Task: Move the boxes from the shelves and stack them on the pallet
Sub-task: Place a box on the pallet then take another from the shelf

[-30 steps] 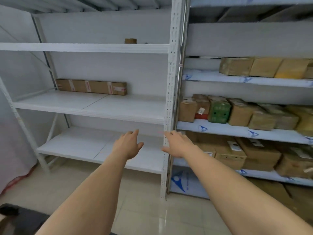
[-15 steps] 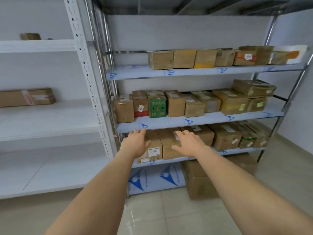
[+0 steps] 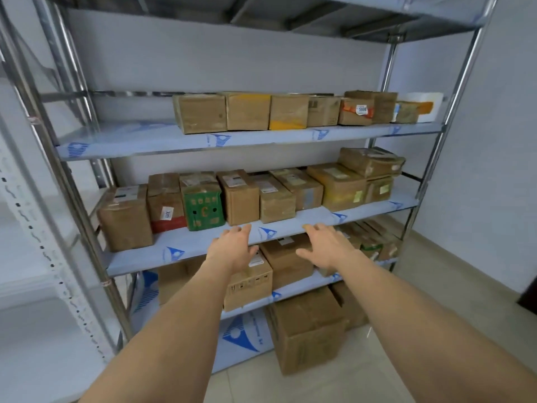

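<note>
Mostly brown taped boxes [image 3: 241, 197] on shelves [image 3: 290, 225] (one green [image 3: 203, 206]).

A pale grey wall [image 3: 220, 59] is running behind the rack, and a second pale wall [image 3: 499, 158] is closing the room off on the right, the two meeting in the far corner. Glossy beige floor tiles [image 3: 453, 289] are catching a soft reflection of light on the right and near the bottom edge of the view. A dark object [image 3: 529, 295] is showing at the right edge, low against the wall, too cut off to identify.
</note>
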